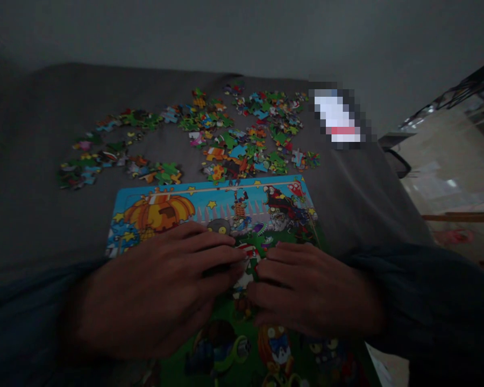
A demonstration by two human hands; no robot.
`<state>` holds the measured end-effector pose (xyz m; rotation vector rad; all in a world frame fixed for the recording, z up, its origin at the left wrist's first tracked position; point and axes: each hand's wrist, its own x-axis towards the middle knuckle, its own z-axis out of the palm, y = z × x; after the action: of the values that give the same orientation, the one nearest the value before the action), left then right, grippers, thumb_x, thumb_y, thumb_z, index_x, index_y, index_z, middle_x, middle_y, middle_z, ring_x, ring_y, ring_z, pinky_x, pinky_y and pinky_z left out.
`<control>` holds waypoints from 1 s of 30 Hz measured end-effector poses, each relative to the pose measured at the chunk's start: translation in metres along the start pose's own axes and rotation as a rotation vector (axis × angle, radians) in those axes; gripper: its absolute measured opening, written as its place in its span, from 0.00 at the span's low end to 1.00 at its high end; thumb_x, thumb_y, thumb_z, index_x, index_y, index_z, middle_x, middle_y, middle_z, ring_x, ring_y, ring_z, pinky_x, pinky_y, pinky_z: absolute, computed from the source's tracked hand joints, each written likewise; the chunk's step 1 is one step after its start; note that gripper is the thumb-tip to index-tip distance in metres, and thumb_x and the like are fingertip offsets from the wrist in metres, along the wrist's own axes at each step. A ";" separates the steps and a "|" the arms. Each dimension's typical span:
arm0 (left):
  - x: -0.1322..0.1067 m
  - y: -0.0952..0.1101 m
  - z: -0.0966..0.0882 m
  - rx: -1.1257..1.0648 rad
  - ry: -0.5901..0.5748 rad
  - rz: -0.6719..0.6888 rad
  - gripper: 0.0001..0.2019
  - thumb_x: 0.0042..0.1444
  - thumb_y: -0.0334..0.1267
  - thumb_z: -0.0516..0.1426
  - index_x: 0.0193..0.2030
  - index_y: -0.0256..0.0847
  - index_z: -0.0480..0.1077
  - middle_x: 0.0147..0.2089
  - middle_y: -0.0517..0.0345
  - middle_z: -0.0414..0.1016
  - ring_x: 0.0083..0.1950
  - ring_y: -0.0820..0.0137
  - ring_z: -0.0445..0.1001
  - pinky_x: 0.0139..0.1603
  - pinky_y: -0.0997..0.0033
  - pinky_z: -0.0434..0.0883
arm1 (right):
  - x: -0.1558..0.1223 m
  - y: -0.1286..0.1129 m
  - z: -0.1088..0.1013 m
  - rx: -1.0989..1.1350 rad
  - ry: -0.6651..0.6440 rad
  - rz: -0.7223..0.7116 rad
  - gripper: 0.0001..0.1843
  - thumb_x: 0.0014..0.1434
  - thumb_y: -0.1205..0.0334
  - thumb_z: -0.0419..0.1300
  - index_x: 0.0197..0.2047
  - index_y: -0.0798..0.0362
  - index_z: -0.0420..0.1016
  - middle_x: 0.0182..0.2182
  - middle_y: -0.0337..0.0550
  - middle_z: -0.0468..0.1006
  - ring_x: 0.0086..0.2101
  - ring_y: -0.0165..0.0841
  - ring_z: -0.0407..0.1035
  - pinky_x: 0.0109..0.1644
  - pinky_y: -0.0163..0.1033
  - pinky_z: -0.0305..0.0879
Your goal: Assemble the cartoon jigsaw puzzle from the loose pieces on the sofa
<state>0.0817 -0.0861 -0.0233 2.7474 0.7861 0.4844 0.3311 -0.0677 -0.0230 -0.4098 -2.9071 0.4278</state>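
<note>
A jigsaw puzzle board [210, 204] with a cartoon picture lies in front of me, its blue upper border showing. Over its middle, my left hand [165, 285] reaches in from the left with its fingers bent together and the thumb mostly hidden. My right hand [306, 285] comes from the other side, fingers curled down to the board. The fingertips of both hands nearly meet around a small red-and-white patch [250, 251]; whether this is a loose piece or part of the fitted picture, I cannot tell. Much of the board's left side is covered by my left hand.
Many loose puzzle pieces [237, 150] are spread on the grey cloth [32, 177] beyond the board, with another cluster [84, 166] at the left. A pixelated phone-like object [339, 115] lies at the back right. Past the cloth's right edge the floor [452, 161] shows.
</note>
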 end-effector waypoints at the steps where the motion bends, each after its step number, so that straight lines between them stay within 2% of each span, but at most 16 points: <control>1: 0.000 0.000 0.000 -0.001 -0.004 0.000 0.15 0.63 0.31 0.52 0.53 0.42 0.74 0.54 0.60 0.80 0.57 0.63 0.74 0.61 0.60 0.65 | 0.000 0.000 0.000 0.000 -0.004 -0.003 0.09 0.69 0.55 0.58 0.43 0.51 0.71 0.34 0.36 0.75 0.33 0.34 0.65 0.34 0.41 0.57; 4: 0.001 0.000 -0.001 -0.012 -0.004 -0.012 0.15 0.64 0.31 0.51 0.53 0.43 0.74 0.55 0.61 0.80 0.56 0.63 0.74 0.61 0.59 0.65 | 0.000 0.000 0.001 0.003 -0.002 0.011 0.08 0.70 0.56 0.57 0.42 0.50 0.72 0.34 0.36 0.75 0.32 0.33 0.64 0.34 0.41 0.56; 9: 0.003 -0.001 -0.003 -0.019 -0.013 -0.011 0.16 0.65 0.32 0.49 0.54 0.42 0.74 0.54 0.59 0.80 0.54 0.64 0.76 0.58 0.60 0.67 | -0.001 -0.002 0.002 0.009 0.001 0.036 0.13 0.69 0.54 0.57 0.36 0.53 0.73 0.32 0.37 0.75 0.33 0.33 0.64 0.37 0.41 0.58; 15: 0.003 0.000 -0.004 -0.009 -0.002 0.013 0.15 0.66 0.33 0.49 0.53 0.41 0.74 0.54 0.58 0.80 0.55 0.63 0.75 0.59 0.59 0.66 | -0.001 -0.002 -0.002 0.011 -0.016 0.007 0.10 0.71 0.59 0.54 0.46 0.51 0.75 0.32 0.36 0.76 0.32 0.33 0.65 0.34 0.41 0.56; 22: 0.004 -0.001 -0.005 -0.010 -0.041 0.014 0.16 0.65 0.31 0.49 0.53 0.41 0.75 0.54 0.58 0.80 0.54 0.62 0.75 0.59 0.58 0.66 | -0.001 -0.001 -0.001 0.028 0.020 0.024 0.12 0.69 0.56 0.57 0.41 0.54 0.78 0.31 0.38 0.77 0.31 0.33 0.66 0.35 0.40 0.60; 26: 0.003 -0.003 -0.006 -0.020 -0.077 0.034 0.16 0.65 0.32 0.50 0.53 0.40 0.75 0.59 0.58 0.78 0.58 0.62 0.74 0.61 0.57 0.65 | -0.003 0.000 -0.003 0.009 0.041 -0.004 0.15 0.69 0.51 0.57 0.42 0.54 0.78 0.34 0.41 0.79 0.34 0.34 0.69 0.38 0.41 0.64; 30: 0.002 -0.005 -0.008 -0.040 -0.135 0.028 0.17 0.65 0.31 0.50 0.56 0.40 0.73 0.61 0.59 0.76 0.60 0.63 0.73 0.60 0.56 0.65 | -0.003 -0.001 -0.004 0.006 0.054 0.011 0.14 0.70 0.55 0.55 0.42 0.54 0.79 0.34 0.42 0.80 0.35 0.34 0.70 0.39 0.41 0.65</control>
<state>0.0785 -0.0798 -0.0173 2.7237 0.6987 0.3130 0.3345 -0.0680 -0.0190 -0.4305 -2.8514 0.4210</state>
